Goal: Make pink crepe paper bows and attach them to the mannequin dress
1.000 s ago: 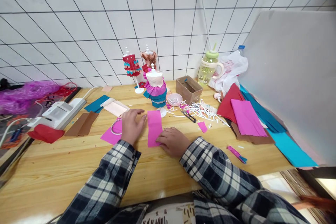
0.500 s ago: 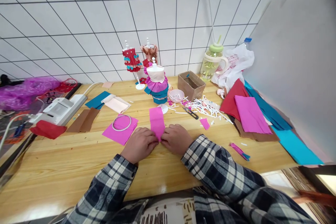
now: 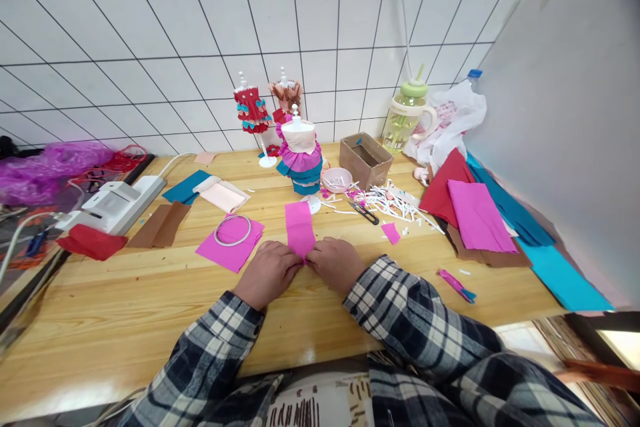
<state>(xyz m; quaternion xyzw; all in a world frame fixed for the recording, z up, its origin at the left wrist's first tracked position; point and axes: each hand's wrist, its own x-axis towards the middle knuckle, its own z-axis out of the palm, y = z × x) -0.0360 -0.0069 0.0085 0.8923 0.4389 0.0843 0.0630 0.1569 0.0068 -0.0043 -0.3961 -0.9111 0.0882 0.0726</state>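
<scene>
A strip of magenta crepe paper (image 3: 300, 225) lies on the wooden table, its near end pinched between both hands. My left hand (image 3: 269, 273) has its fingers closed on the strip's lower left corner. From the other side my right hand (image 3: 336, 264) grips the lower right corner, fingertips almost meeting the left ones. The very edge of the paper is partly hidden under the fingers. Left of the strip lies a magenta sheet stack (image 3: 227, 259) with a pale ring (image 3: 233, 242) on it. Just beyond stands a small mannequin (image 3: 300, 153) in a pink, magenta and teal paper dress.
Behind stand two more dressed mannequins (image 3: 253, 110), a cardboard box (image 3: 366, 160) and a green-lidded bottle (image 3: 406, 117). Thread snips (image 3: 365, 213) lie by white paper scraps (image 3: 395, 203) and a pink bowl (image 3: 337, 179). Folded coloured papers (image 3: 480, 217) are at right, a power strip (image 3: 117, 210) at left.
Both hands stay at the near end of the magenta strip, with their fingertips now slightly closer together. The whole view has shifted a little; the other things lie as before.
</scene>
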